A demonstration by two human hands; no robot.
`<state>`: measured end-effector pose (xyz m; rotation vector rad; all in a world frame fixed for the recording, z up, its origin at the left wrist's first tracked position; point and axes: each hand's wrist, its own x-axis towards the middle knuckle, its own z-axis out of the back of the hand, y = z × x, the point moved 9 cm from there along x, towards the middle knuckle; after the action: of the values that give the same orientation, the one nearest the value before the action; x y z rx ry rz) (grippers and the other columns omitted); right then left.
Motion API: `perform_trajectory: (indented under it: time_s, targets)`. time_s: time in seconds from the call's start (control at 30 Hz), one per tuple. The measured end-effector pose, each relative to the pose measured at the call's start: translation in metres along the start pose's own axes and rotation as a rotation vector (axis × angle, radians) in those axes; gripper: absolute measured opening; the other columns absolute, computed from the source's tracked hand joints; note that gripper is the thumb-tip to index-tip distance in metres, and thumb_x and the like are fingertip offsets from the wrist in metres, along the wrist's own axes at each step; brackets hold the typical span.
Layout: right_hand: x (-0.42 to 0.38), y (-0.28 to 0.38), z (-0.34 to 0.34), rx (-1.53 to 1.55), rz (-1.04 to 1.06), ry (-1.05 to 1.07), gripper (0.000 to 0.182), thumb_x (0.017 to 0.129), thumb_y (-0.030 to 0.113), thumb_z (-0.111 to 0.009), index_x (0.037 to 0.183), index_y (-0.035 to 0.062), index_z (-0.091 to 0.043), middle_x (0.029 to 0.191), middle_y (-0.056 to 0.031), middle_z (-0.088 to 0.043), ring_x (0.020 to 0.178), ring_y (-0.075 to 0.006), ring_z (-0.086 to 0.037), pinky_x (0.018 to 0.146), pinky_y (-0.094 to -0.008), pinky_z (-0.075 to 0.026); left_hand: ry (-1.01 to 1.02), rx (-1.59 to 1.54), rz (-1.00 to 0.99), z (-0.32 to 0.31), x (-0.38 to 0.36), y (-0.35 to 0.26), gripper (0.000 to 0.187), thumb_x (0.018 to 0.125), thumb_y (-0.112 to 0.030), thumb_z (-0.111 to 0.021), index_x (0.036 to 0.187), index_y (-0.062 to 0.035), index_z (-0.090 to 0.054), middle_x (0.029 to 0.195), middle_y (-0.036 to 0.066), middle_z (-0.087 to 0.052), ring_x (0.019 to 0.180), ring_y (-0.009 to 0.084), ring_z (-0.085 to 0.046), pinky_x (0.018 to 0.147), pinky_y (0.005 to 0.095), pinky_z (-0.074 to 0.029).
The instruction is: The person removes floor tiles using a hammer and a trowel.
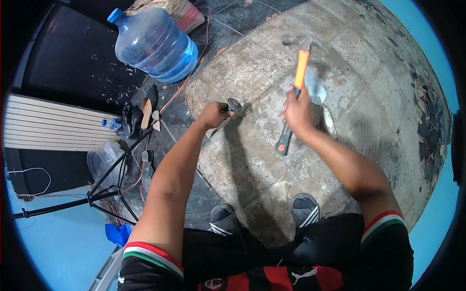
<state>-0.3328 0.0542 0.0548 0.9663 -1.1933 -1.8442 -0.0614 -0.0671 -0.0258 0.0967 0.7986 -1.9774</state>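
Note:
My right hand (pixel 298 114) is closed around the black grip of a claw hammer (pixel 302 65) with an orange shaft. The hammer's steel head is raised at the far end, and the butt of the grip sticks out below my fist. My left hand (pixel 214 115) is closed on a dark chisel (pixel 235 105) with a rounded top, held at a joint in the worn floor. Its lower end is hidden. Just behind the hammer, a trowel (pixel 316 88) lies on the floor, partly covered by my right hand and forearm.
Rough, dusty tiled floor (pixel 262 160) spreads around my sandalled feet. A large blue water bottle (pixel 155 46) lies at the upper left beside a sack (pixel 187 14) and a cable. Black tripod legs (pixel 104 194) stand at left. Broken tile pieces (pixel 429 131) line the right wall.

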Motion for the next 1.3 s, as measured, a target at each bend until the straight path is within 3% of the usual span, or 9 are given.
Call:
perform_trajectory:
  time_s: [0.07, 0.13, 0.47, 0.6, 0.63, 0.77, 0.87, 1.17, 1.3]
  targets:
    - [-0.022, -0.048, -0.032, -0.100, 0.024, 0.059, 0.026, 0.103, 0.024, -0.052, 0.112, -0.0006, -0.056, 0.069, -0.0125, -0.062, 0.052, -0.0275, -0.066, 0.051, -0.0414, -0.053, -0.002, -0.047, 0.013, -0.003, 0.002, 0.005, 0.039, 0.088, -0.038, -0.077, 0.111, -0.0070, -0.076, 0.098, 0.023, -0.073, 0.090, 0.0405, -0.070, 0.081, 0.0459, -0.053]
    - [-0.061, -0.044, -0.060, -0.202, -0.224, 0.593, 0.029, 0.102, 0.022, -0.051, 0.116, -0.0031, -0.055, 0.073, -0.0130, -0.063, 0.060, -0.0276, -0.068, 0.052, -0.0418, -0.053, -0.013, -0.019, -0.011, -0.006, -0.001, 0.002, 0.042, 0.091, -0.038, -0.075, 0.111, -0.0013, -0.074, 0.093, 0.023, -0.073, 0.083, 0.0347, -0.069, 0.079, 0.0443, -0.052]
    - [-0.041, -0.077, -0.017, -0.204, -0.330, 0.426, 0.031, 0.099, 0.019, -0.051, 0.112, -0.0080, -0.057, 0.078, -0.0162, -0.064, 0.056, -0.0258, -0.066, 0.053, -0.0417, -0.054, -0.054, -0.137, -0.020, 0.025, -0.018, 0.006, 0.035, 0.096, -0.026, -0.074, 0.117, 0.0019, -0.072, 0.097, 0.016, -0.077, 0.087, 0.0184, -0.067, 0.082, 0.0406, -0.053]
    - [-0.034, -0.086, -0.015, -0.174, -0.352, 0.399, 0.027, 0.101, 0.021, -0.052, 0.108, -0.0049, -0.054, 0.074, -0.0087, -0.055, 0.052, -0.0211, -0.058, 0.049, -0.0387, -0.051, -0.055, -0.131, -0.043, 0.037, -0.013, 0.021, 0.033, 0.098, -0.021, -0.072, 0.120, 0.0036, -0.070, 0.100, 0.012, -0.076, 0.090, 0.0126, -0.063, 0.084, 0.0358, -0.053]
    - [-0.034, -0.081, -0.014, -0.170, -0.360, 0.411, 0.025, 0.101, 0.021, -0.051, 0.106, -0.0034, -0.054, 0.071, -0.0081, -0.054, 0.050, -0.0202, -0.057, 0.049, -0.0390, -0.050, -0.098, -0.134, -0.070, 0.035, -0.008, 0.027, 0.038, 0.095, -0.031, -0.073, 0.121, -0.0025, -0.072, 0.104, 0.023, -0.075, 0.091, 0.0322, -0.073, 0.084, 0.0425, -0.053]
    - [-0.029, -0.059, -0.010, -0.097, -0.298, 0.383, 0.023, 0.099, 0.018, -0.052, 0.099, -0.0045, -0.056, 0.072, -0.0123, -0.059, 0.053, -0.0248, -0.063, 0.050, -0.0406, -0.053, -0.037, -0.137, -0.053, 0.032, -0.013, 0.004, 0.036, 0.095, -0.028, -0.074, 0.121, -0.0036, -0.072, 0.104, 0.023, -0.075, 0.092, 0.0313, -0.072, 0.085, 0.0421, -0.053]
    - [-0.015, -0.031, 0.000, -0.110, -0.237, 0.299, 0.024, 0.100, 0.020, -0.054, 0.099, -0.0039, -0.057, 0.071, -0.0112, -0.058, 0.052, -0.0244, -0.063, 0.050, -0.0402, -0.052, 0.011, -0.124, -0.075, 0.022, -0.010, -0.002, 0.033, 0.095, -0.023, -0.075, 0.120, -0.0015, -0.071, 0.097, 0.016, -0.076, 0.086, 0.0191, -0.068, 0.083, 0.0368, -0.053]
    - [0.026, 0.063, 0.060, 0.177, 0.080, -0.002, 0.026, 0.106, 0.029, -0.053, 0.100, 0.0034, -0.053, 0.061, -0.0014, -0.051, 0.043, -0.0146, -0.050, 0.045, -0.0310, -0.044, 0.070, -0.158, -0.110, 0.006, 0.000, 0.006, 0.037, 0.096, -0.028, -0.074, 0.120, -0.0010, -0.071, 0.096, 0.016, -0.075, 0.082, 0.0199, -0.064, 0.081, 0.0401, -0.052]
    - [0.002, 0.061, 0.045, 0.362, 0.154, -0.214, 0.025, 0.108, 0.026, -0.048, 0.094, 0.0045, -0.050, 0.063, -0.0027, -0.052, 0.046, -0.0145, -0.053, 0.045, -0.0315, -0.045, 0.064, -0.132, -0.055, 0.009, 0.001, 0.005, 0.039, 0.093, -0.031, -0.075, 0.122, -0.0042, -0.071, 0.103, 0.022, -0.074, 0.091, 0.0332, -0.071, 0.085, 0.0425, -0.052]
